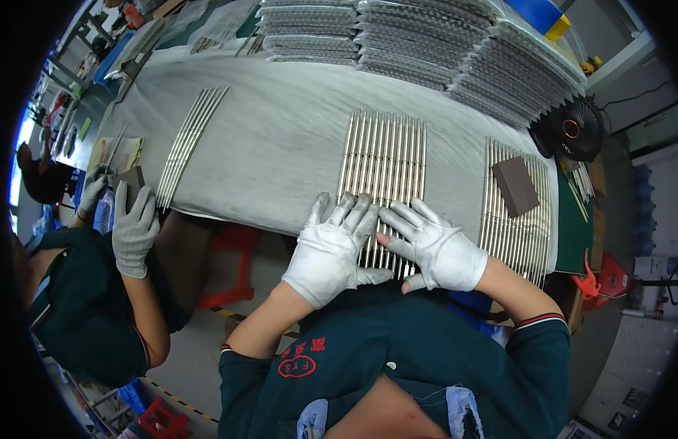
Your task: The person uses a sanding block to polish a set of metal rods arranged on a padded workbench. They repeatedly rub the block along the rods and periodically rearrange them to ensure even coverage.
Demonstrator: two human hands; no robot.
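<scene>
A row of slim, shiny metal rods [385,154] lies side by side on the table in front of me, their near ends reaching the edge by my body. My left hand [326,256], in a white glove with greyed fingertips, rests flat across the left part of the row, fingers stretched out. On the right part of the row lies my right hand [443,252], gloved too, its fingers spread and two bare fingertips poking out. Both palms face down, and neither hand grips a rod. Under my fingers, parts of the rods are hidden.
To the right, a brown block [516,186] sits on more rods [495,227]. A black fan [573,129] stands beyond them. Tall stacks of clear trays [419,44] line the back. At left are several rods [189,146] and a co-worker's gloved hand [134,234].
</scene>
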